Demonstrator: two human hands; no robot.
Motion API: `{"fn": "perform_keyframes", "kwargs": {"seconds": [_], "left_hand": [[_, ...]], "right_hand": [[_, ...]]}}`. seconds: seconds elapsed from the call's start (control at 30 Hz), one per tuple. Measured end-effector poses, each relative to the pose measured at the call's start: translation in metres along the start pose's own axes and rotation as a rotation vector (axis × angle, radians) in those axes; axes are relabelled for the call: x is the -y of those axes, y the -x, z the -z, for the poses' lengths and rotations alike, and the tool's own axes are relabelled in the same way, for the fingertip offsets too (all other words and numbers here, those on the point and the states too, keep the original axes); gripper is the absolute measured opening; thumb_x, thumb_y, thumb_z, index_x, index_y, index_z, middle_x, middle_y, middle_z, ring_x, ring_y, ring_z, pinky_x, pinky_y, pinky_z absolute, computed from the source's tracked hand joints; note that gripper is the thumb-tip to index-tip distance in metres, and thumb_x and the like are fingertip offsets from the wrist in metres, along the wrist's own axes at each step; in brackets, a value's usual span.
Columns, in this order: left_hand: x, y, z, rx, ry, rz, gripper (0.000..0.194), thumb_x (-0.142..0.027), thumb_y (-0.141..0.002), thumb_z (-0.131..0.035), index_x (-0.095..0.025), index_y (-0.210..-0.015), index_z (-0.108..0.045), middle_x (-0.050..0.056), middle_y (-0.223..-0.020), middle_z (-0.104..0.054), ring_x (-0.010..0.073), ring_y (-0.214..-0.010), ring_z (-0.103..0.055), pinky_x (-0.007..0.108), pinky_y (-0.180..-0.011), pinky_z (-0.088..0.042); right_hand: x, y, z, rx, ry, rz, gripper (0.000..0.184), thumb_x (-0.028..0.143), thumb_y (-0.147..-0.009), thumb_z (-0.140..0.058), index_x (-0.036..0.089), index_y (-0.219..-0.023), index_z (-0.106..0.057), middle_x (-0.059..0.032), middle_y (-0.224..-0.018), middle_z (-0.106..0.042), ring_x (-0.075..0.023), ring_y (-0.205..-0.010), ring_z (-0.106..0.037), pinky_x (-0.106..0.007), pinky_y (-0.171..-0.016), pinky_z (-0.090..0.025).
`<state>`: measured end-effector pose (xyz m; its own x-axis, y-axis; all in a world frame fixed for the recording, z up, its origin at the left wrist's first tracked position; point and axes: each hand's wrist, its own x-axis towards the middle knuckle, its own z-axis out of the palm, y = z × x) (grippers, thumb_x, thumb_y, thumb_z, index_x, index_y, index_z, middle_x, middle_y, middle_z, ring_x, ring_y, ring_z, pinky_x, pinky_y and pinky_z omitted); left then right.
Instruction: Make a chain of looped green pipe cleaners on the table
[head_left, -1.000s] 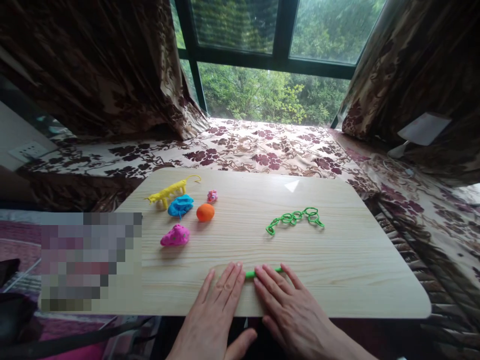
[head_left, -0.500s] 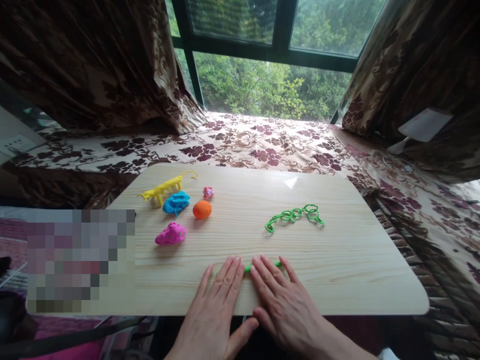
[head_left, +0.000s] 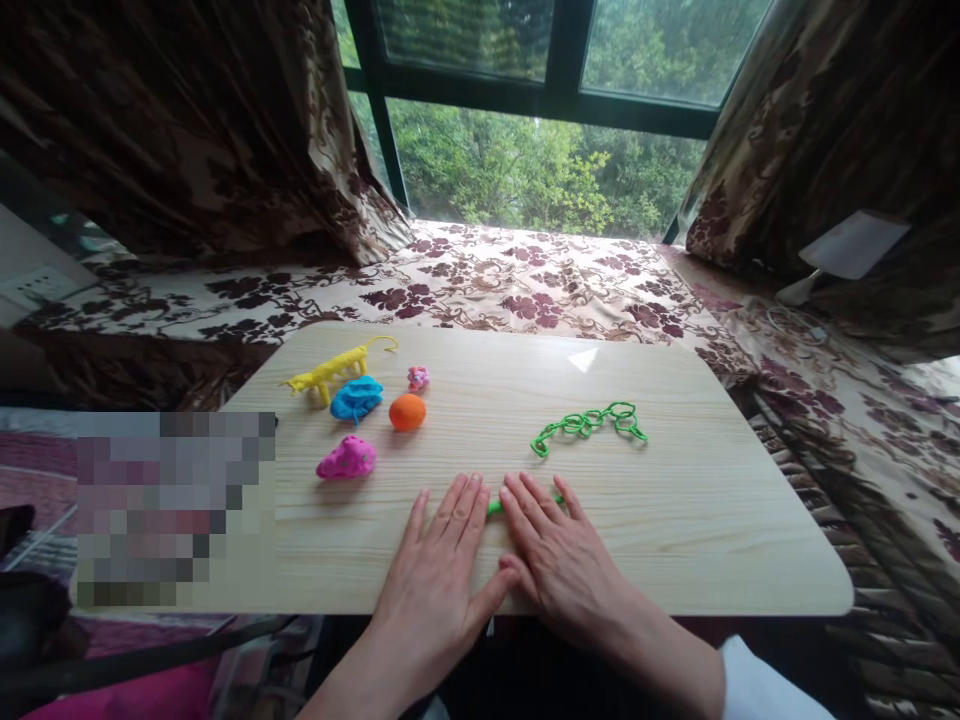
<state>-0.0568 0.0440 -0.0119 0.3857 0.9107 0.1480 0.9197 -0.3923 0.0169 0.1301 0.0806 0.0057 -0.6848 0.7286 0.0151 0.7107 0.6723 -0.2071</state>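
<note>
- Left hand [head_left: 441, 565] and right hand [head_left: 566, 572] lie farther up the wood-grained table [head_left: 697, 520] than a second ago, the green roll [head_left: 495, 507] too.
- Both are flat, palms down, fingers extended, gripping nothing.
- The roll is thin; beyond it lies a chain of green loops [head_left: 576, 424].
- Right-hand fingers hide the roll's middle; its left end is hard to make out.

Daylight from far window [head_left: 551, 108] | curtains [head_left: 232, 130] dim, left and right | bright triangle [head_left: 583, 359] on far worktop [head_left: 697, 510] | pixelated block [head_left: 172, 510] near left
</note>
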Motion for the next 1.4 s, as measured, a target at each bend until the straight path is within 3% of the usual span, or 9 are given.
{"fn": "perform_keyframes", "kwargs": {"seconds": [0.07, 0.27, 0.47, 0.67, 0.87, 1.03, 1.23, 1.4], "left_hand": [[0.000, -0.005, 0.001, -0.012, 0.005, 0.021, 0.072, -0.059, -0.082, -0.031, -0.016, -0.138, -0.020, 0.008, -0.145, -0.022, 0.0251, -0.133, -0.018, 0.047, -0.107, -0.008], [-0.002, 0.010, -0.003, -0.013, 0.022, -0.058, 0.074, -0.060, -0.079, -0.035, -0.019, -0.138, -0.020, 0.006, -0.144, -0.024, 0.0247, -0.132, -0.020, 0.044, -0.108, -0.009], [0.006, -0.022, 0.001, -0.025, 0.016, 0.036, 0.072, -0.058, -0.082, -0.031, -0.014, -0.138, -0.020, 0.010, -0.145, -0.021, 0.0253, -0.133, -0.017, 0.047, -0.107, -0.010], [-0.010, -0.003, 0.000, -0.008, 0.046, -0.053, 0.072, -0.057, -0.082, -0.033, -0.016, -0.139, -0.018, 0.007, -0.145, -0.021, 0.0239, -0.133, -0.016, 0.043, -0.108, -0.009], [-0.005, -0.011, -0.001, -0.006, 0.044, -0.023, 0.070, -0.057, -0.083, -0.029, -0.015, -0.139, -0.017, 0.008, -0.145, -0.021, 0.0240, -0.133, -0.016, 0.046, -0.107, -0.007], [-0.008, 0.007, -0.001, 0.005, 0.017, -0.140, 0.073, -0.059, -0.081, -0.032, -0.017, -0.139, -0.019, 0.007, -0.145, -0.022, 0.0250, -0.133, -0.016, 0.045, -0.108, -0.004], [-0.006, -0.012, 0.001, -0.004, 0.034, -0.018, 0.069, -0.056, -0.083, -0.028, -0.016, -0.138, -0.020, 0.008, -0.145, -0.022, 0.0245, -0.133, -0.016, 0.047, -0.107, -0.007], [-0.009, 0.005, -0.001, 0.001, 0.011, -0.155, 0.072, -0.059, -0.081, -0.031, -0.017, -0.138, -0.021, 0.008, -0.144, -0.024, 0.0253, -0.132, -0.018, 0.046, -0.107, -0.005]], "right_hand": [[0.000, -0.004, 0.001, -0.011, 0.004, -0.007, 0.055, 0.035, -0.090, -0.033, 0.012, -0.139, -0.021, -0.0090, -0.145, -0.017, -0.0215, -0.133, -0.009, -0.046, -0.108, -0.007], [0.003, 0.014, -0.001, 0.004, 0.010, 0.081, 0.060, 0.034, -0.088, -0.036, 0.015, -0.140, -0.015, -0.0051, -0.146, -0.012, -0.0205, -0.134, -0.006, -0.043, -0.109, -0.005], [-0.004, -0.015, -0.001, -0.009, 0.013, -0.040, 0.054, 0.033, -0.088, -0.036, 0.013, -0.138, -0.024, -0.0070, -0.145, -0.017, -0.0221, -0.133, -0.008, -0.046, -0.108, -0.005], [0.005, 0.007, -0.006, 0.001, -0.013, 0.006, 0.061, 0.028, -0.087, -0.036, 0.015, -0.141, -0.011, -0.0045, -0.146, -0.010, -0.0188, -0.134, -0.002, -0.043, -0.108, -0.003], [0.001, -0.001, 0.001, 0.005, -0.010, -0.016, 0.056, 0.035, -0.090, -0.030, 0.014, -0.140, -0.014, -0.0064, -0.146, -0.011, -0.0205, -0.134, -0.004, -0.045, -0.108, -0.005], [0.000, 0.016, 0.003, 0.042, -0.009, 0.107, 0.058, 0.037, -0.090, -0.031, 0.015, -0.141, -0.011, -0.0045, -0.146, -0.009, -0.0203, -0.134, -0.003, -0.043, -0.108, -0.003], [-0.005, -0.003, 0.003, 0.008, -0.017, -0.016, 0.056, 0.039, -0.091, -0.029, 0.015, -0.140, -0.015, -0.0054, -0.146, -0.015, -0.0206, -0.134, -0.005, -0.044, -0.108, -0.004], [-0.005, 0.015, 0.003, 0.054, -0.034, 0.095, 0.056, 0.038, -0.091, -0.030, 0.018, -0.140, -0.013, -0.0023, -0.146, -0.011, -0.0188, -0.134, -0.003, -0.042, -0.109, -0.002]]}}
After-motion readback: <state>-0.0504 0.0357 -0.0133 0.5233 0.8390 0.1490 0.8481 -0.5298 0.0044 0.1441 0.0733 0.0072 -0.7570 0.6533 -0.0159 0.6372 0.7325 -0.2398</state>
